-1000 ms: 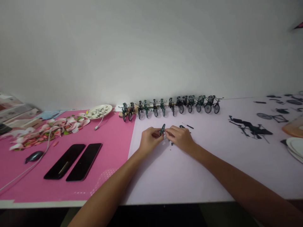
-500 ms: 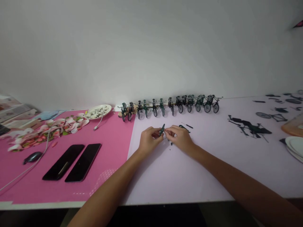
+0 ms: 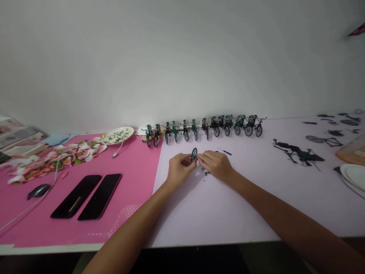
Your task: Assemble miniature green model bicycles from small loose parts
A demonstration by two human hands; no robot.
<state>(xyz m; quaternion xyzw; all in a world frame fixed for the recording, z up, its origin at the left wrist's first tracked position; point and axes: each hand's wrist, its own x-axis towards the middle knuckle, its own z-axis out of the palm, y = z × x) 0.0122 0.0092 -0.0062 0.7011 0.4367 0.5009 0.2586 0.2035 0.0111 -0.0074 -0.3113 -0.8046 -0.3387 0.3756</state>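
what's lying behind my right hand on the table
Just beyond your right hand lies a thin dark-handled tool; farther back stand miniature bicycles. A dark sliver shows past the hand's edge, but the hand hides the rest, so I can't identify it.

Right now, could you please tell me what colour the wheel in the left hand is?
The wheel looks dark green, best seen in the head view.

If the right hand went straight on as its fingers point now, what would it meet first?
Probably the small wheel held by the left hand; the right hand is right beside it, perhaps touching, as depth is unclear.
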